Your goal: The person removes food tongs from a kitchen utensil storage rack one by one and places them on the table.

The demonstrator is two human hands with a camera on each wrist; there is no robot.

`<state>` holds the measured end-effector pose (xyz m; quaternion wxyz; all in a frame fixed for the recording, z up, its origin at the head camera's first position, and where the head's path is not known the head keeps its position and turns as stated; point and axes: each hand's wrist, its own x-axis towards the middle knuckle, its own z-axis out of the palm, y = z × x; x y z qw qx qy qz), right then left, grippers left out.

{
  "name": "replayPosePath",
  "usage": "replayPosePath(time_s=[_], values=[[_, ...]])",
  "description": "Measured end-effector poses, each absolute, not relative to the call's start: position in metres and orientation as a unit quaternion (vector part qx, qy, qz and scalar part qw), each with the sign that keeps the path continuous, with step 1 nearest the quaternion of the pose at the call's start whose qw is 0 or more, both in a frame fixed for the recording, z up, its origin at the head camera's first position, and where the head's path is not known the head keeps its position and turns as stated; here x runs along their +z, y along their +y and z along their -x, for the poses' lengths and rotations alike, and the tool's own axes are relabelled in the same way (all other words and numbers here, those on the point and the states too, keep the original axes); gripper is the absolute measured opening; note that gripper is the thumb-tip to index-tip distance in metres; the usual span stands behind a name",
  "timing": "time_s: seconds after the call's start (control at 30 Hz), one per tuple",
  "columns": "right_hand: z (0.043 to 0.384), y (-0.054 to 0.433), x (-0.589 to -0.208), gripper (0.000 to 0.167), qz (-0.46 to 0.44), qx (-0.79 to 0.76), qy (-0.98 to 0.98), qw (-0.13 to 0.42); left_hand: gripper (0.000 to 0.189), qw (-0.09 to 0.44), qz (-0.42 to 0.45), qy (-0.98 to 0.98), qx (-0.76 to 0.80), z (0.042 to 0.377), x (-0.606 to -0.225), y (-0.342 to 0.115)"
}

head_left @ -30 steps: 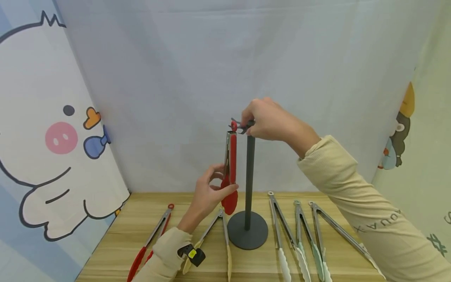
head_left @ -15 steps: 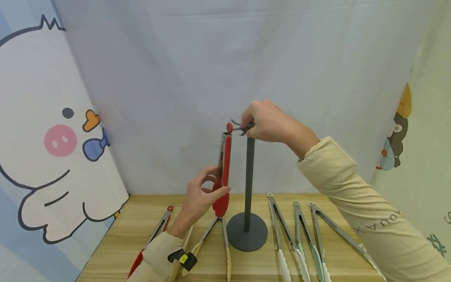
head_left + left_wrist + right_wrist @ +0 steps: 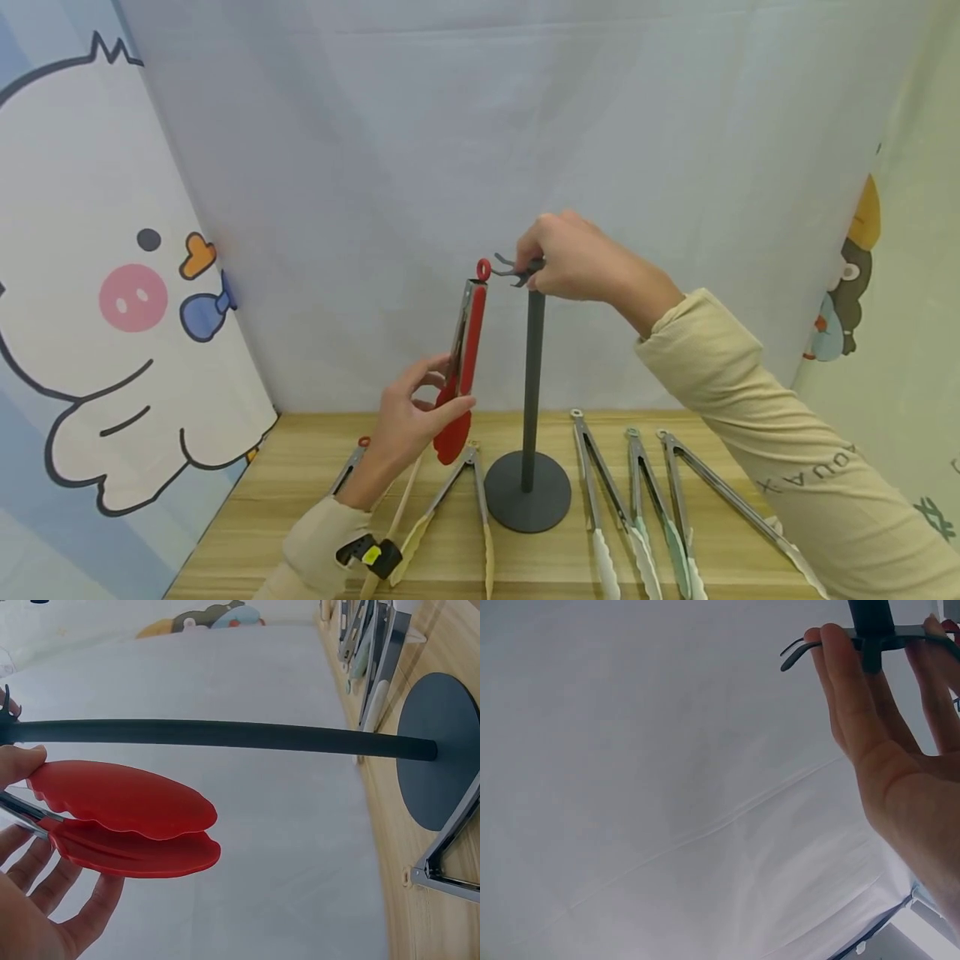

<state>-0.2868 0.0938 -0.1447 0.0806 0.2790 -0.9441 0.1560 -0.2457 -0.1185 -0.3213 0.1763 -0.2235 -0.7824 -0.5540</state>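
Note:
My left hand (image 3: pixel 408 417) pinches a small pair of red-and-steel tongs (image 3: pixel 472 333) between thumb and fingers, near their red silicone heads (image 3: pixel 127 799). The tongs lean, with the ring end up. Their red ring (image 3: pixel 483 269) is right beside the tip of a hook; whether they touch I cannot tell. Left of the dark pole stand (image 3: pixel 533 375), the tongs hang clear of its post. My right hand (image 3: pixel 573 254) grips the hooked top (image 3: pixel 889 637) of the stand, its fingers covering part of the hooks in the head view.
On the wooden table (image 3: pixel 240 508), yellow-tipped tongs (image 3: pixel 480 492) lie left of the round base (image 3: pixel 527 504). White-tipped tongs (image 3: pixel 588 475) and mint-tipped tongs (image 3: pixel 648 475) lie to the right. More tongs (image 3: pixel 348 467) are partly behind the left arm. A pale curtain (image 3: pixel 375 167) hangs behind.
My left hand has moved left with the red tongs, tilting them, and their ring has shifted from among the hooks to the hook tip. The right hand has stayed on the stand's top.

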Motion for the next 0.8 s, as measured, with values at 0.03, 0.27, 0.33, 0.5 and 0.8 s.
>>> replayPosePath(time_s=[0.03, 0.27, 0.33, 0.5, 0.8], values=[[0.287, 0.094, -0.145, 0.013, -0.279, 0.155, -0.944, 0.080, 0.048, 0.178, 0.223, -0.781, -0.555, 0.245, -0.321, -0.119], [0.290, 0.095, -0.148, 0.013, -0.278, 0.158, -0.944, 0.075, 0.046, 0.181, 0.224, -0.785, -0.549, 0.240, -0.322, -0.123], [0.290, 0.096, -0.149, 0.013, -0.277, 0.160, -0.944, 0.074, 0.046, 0.181, 0.227, -0.787, -0.545, 0.239, -0.324, -0.124], [0.291, 0.098, -0.150, 0.015, -0.276, 0.162, -0.944, 0.076, 0.048, 0.184, 0.221, -0.789, -0.544, 0.250, -0.343, -0.133], [0.292, 0.096, -0.147, 0.016, -0.288, 0.157, -0.941, 0.085, 0.049, 0.192, 0.180, -0.815, -0.515, 0.254, -0.354, -0.162]])
